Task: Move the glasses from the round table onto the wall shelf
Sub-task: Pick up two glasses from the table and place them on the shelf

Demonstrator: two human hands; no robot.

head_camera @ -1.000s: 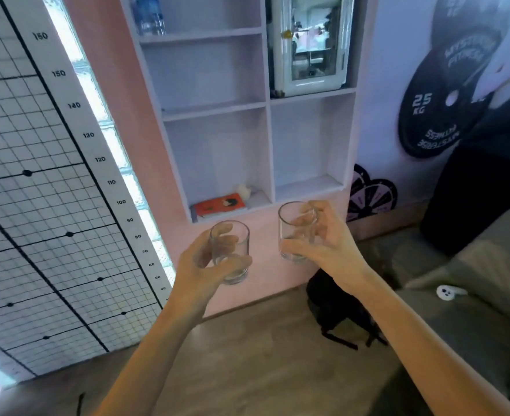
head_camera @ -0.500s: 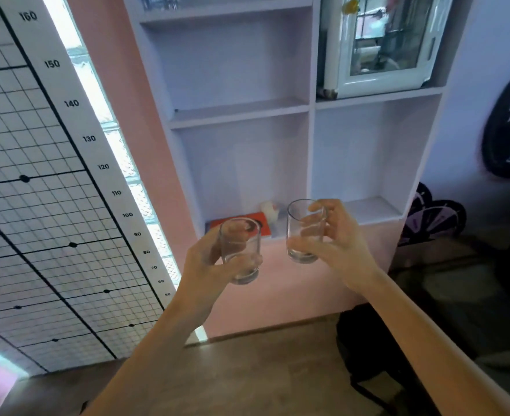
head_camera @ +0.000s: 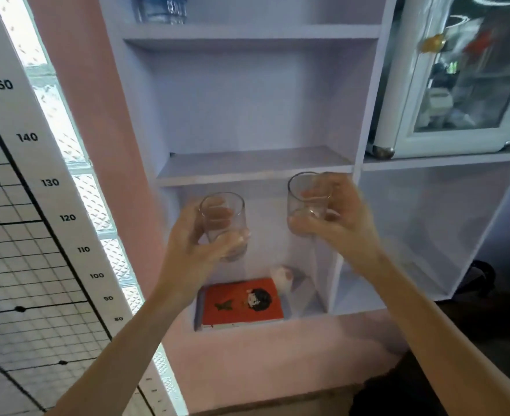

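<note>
Pale lilac wall shelf (head_camera: pixel 256 163) fills our view. We raise both forearms toward it: our left hand (head_camera: pixel 199 250) curls round one glass (head_camera: pixel 223 223), our right hand (head_camera: pixel 337 223) grips another glass (head_camera: pixel 306 196), both upright, before the compartment holding a red book (head_camera: pixel 241 301).

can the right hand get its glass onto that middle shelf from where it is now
Probably yes. The right hand holds its glass by the front edge of the middle shelf; the shelf is open-fronted and nothing visible stands on it. A slight lift seems needed first.
</note>
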